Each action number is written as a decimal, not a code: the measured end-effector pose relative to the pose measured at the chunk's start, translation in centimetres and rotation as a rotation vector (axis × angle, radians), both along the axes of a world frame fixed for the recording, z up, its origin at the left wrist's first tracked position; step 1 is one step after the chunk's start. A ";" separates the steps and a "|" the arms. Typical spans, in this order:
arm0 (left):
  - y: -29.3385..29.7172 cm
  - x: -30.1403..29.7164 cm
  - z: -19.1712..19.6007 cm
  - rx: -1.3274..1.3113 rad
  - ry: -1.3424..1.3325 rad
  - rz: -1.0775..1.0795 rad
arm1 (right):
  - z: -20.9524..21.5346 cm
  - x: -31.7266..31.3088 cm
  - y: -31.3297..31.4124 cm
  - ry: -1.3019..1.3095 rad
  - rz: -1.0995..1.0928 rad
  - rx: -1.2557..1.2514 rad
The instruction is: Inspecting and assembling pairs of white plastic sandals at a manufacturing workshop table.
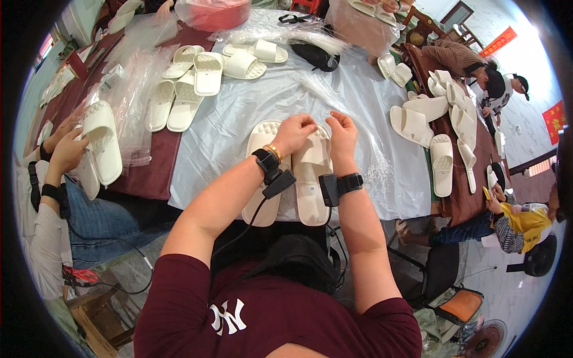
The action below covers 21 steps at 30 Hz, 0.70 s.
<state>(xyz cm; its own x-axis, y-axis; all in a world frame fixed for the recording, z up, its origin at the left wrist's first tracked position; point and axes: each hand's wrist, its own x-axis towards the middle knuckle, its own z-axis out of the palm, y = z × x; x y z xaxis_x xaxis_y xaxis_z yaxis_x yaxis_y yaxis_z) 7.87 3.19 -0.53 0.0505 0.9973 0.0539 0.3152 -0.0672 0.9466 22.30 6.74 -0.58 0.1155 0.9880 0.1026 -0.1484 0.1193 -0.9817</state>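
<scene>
A pair of cream slippers lies side by side at the table's near edge, toes away from me: the left slipper and the right slipper. Over the left slipper's upper part is my left hand, its thumb and fingers pinched together. My right hand is just past the right slipper's far end, also in a pinch. The fingertips are a short way apart. Whatever they grip is too small to make out. Beyond them a bundle of thin clear strands is spread on the plastic sheet.
More cream slippers are grouped at the far left, others at the right. A black pouch and a red tub stand at the back. On the left, a co-worker's hand holds slippers beside clear plastic bags.
</scene>
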 end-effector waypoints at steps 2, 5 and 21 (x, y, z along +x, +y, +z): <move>-0.1 -0.8 0.3 0.092 -0.212 0.166 | 0.4 -0.6 -0.3 -0.032 0.057 0.038; -0.3 -2.0 -0.7 0.090 -0.264 0.199 | 0.8 -2.2 -0.8 -0.059 0.140 0.053; -0.8 -1.9 -0.8 0.063 -0.323 0.131 | -0.5 -2.2 -0.8 -0.236 0.277 -0.009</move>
<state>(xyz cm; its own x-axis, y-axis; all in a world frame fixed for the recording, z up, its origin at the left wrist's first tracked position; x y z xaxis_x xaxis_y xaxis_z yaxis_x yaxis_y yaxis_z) 5.98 2.34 -1.34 -0.1073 0.9883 0.1080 0.0097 -0.1076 0.9941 20.10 5.92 -1.11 -0.1828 0.9794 0.0859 0.0565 0.0977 -0.9936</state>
